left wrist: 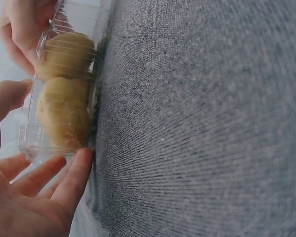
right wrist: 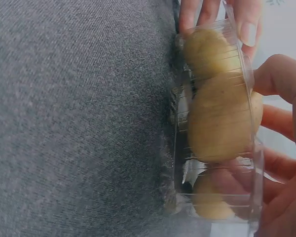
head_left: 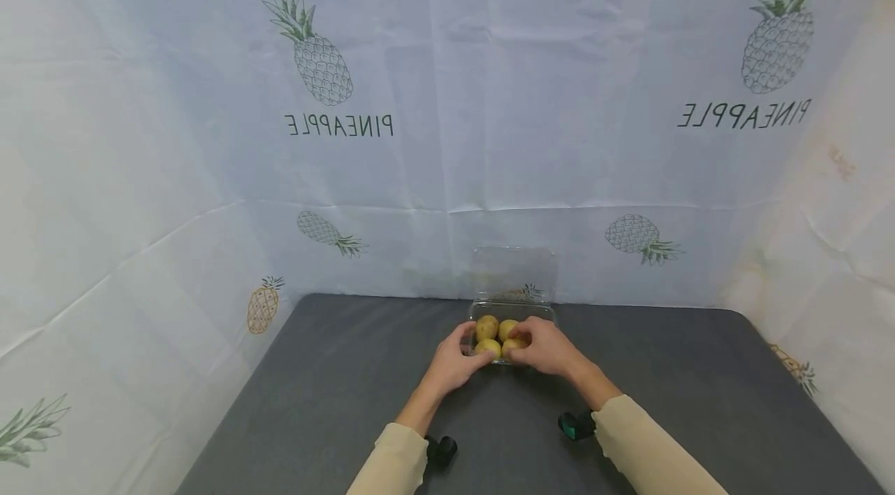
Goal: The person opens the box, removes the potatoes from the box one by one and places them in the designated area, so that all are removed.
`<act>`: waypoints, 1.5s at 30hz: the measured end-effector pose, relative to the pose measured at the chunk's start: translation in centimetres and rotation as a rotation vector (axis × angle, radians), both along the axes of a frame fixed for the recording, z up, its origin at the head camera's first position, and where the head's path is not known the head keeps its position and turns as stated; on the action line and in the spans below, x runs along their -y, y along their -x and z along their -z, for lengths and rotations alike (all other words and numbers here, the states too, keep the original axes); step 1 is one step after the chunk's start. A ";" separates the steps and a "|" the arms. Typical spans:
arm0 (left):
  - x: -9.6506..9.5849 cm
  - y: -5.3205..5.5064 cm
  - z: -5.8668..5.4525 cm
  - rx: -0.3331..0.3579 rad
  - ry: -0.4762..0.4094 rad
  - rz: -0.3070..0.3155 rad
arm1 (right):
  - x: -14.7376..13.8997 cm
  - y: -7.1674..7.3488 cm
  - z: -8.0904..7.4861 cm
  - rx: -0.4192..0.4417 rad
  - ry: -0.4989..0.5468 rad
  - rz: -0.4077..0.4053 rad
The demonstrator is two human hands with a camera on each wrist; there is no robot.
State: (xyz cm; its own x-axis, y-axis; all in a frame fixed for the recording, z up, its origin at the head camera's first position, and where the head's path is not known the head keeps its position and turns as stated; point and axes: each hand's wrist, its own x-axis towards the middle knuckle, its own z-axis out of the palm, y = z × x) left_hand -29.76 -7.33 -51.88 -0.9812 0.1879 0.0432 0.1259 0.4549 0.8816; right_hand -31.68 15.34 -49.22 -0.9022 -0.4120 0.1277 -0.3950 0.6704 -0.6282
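Note:
A clear plastic clamshell container (head_left: 478, 308) sits near the table's back edge, its lid (head_left: 513, 271) standing up behind it. Several yellow potatoes (head_left: 487, 326) lie inside. My left hand (head_left: 450, 363) holds the front left corner, thumb at the front rim and fingers against the left side wall; the left wrist view shows those fingertips low on the plastic. Over the container's right side, my right hand (head_left: 548, 347) grips the front right potato (right wrist: 219, 118). Thumb near the front rim, its other fingers reach behind that potato, partly hidden by the plastic.
A dark grey cloth covers the table (head_left: 336, 402). White fabric with printed pineapples (head_left: 323, 67) hangs behind and along both sides. Black wrist devices (head_left: 442, 451) show below both forearms, beside beige sleeves (head_left: 395, 460).

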 end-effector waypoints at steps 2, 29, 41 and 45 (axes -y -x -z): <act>-0.1 -0.1 0.0 0.000 0.003 -0.001 | 0.0 0.0 0.0 -0.026 0.013 0.006; 0.0 -0.2 0.0 0.009 -0.017 0.006 | -2.2 -1.7 -2.2 -0.153 0.173 0.032; 0.2 -0.3 0.1 0.018 0.007 0.043 | -5.0 -2.5 -2.7 -0.099 0.239 0.085; 0.3 -0.3 0.2 0.017 0.006 0.042 | -5.9 -2.8 -2.8 -0.104 0.232 0.102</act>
